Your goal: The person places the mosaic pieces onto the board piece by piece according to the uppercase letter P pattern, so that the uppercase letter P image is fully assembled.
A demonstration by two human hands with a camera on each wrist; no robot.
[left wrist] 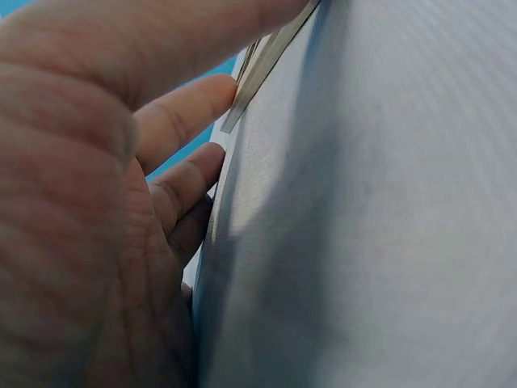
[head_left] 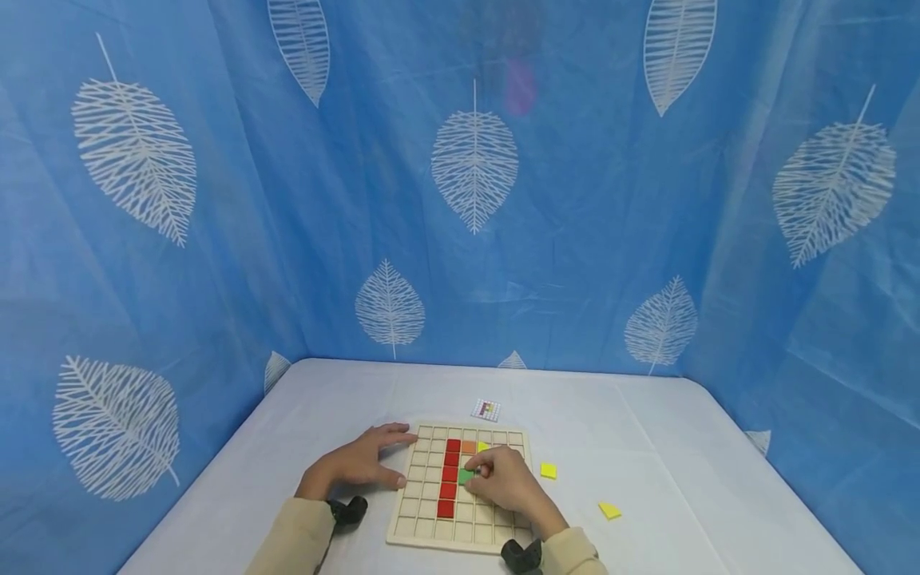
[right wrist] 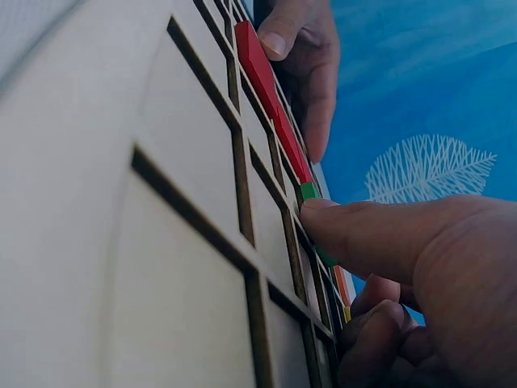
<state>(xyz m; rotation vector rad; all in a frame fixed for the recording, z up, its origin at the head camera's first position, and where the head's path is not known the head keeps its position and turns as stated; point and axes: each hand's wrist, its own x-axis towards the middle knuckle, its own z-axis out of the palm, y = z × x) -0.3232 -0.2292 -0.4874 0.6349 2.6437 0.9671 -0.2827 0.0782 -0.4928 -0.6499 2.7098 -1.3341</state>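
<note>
A wooden grid board [head_left: 424, 529] lies on the table with a column of several red square tiles [head_left: 446, 490] in it. To the right of the column's top sit an orange tile [head_left: 469, 447] and a partly covered yellow tile [head_left: 483, 446]. My right hand [head_left: 509, 481] is over the middle of the board, thumb and curled fingers pinching a green tile [head_left: 465, 477] beside the red column. In the right wrist view the thumb partly covers the green tile [right wrist: 308, 191]. My left hand [head_left: 359, 459] rests at the board's left edge, thumb and fingers spread, fingertips right at the rim.
A small patterned card [head_left: 486, 410] lies behind the board. To the right, on the white tablecloth [head_left: 668, 447], are a yellow square tile [head_left: 549, 470] and another yellow piece [head_left: 609, 510]. Blue curtains [head_left: 575, 239] with white leaves stand around the back and sides.
</note>
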